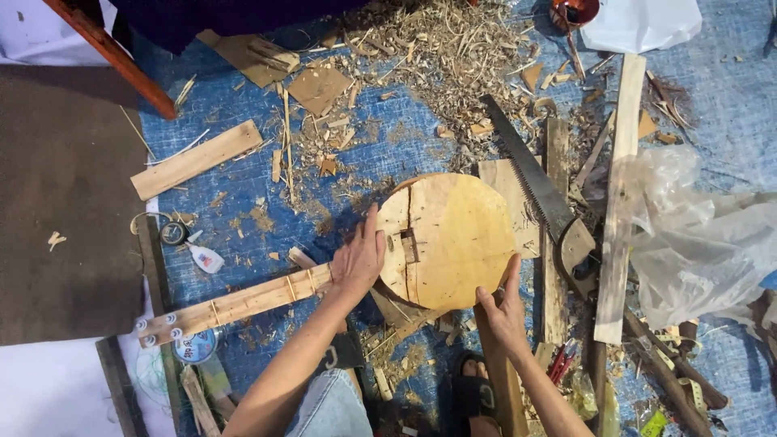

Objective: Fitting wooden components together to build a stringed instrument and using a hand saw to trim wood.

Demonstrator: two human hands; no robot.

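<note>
Head view: saw (530, 182) (teeth leftward) lies beside round wooden body (449, 239).

One round wooden body (453, 239) is counted at the centre, with one long wooden neck (235, 306) running from it toward eight o'clock. Two hands are seen: the left hand (356, 259) and the right hand (503, 311). One handsaw (538, 194) is counted at two o'clock. One small glue bottle (205, 257) is found at nine o'clock. Two clear plastic bags (696, 235) are counted between one and three o'clock. Four white tuning pegs (158, 328) are counted at the neck's far end
</note>
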